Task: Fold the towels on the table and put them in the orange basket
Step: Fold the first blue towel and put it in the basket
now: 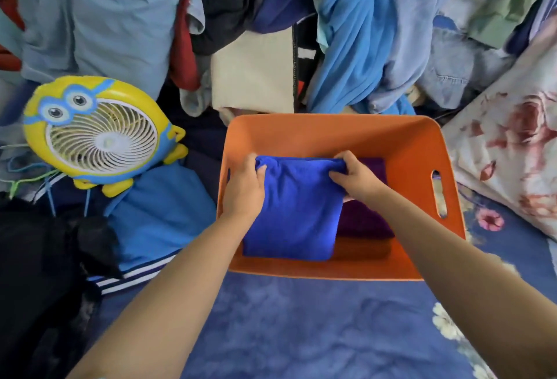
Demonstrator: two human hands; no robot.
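Observation:
An orange basket (pixel 413 149) stands in the middle of the view on a blue floral cloth. Inside it, a folded blue towel (pixel 297 212) is held over the left half. My left hand (pixel 244 190) grips the towel's far left corner and my right hand (pixel 355 178) grips its far right corner. A folded dark purple towel (pixel 364 222) lies under and to the right of the blue one, partly hidden by it.
A yellow cartoon-faced fan (pixel 96 134) lies left of the basket. A heap of clothes (pixel 361 47) fills the back. Dark garments (pixel 45 258) lie at the left, and a floral pillow (pixel 512 143) at the right. The blue floral cloth (pixel 316 327) spreads in front.

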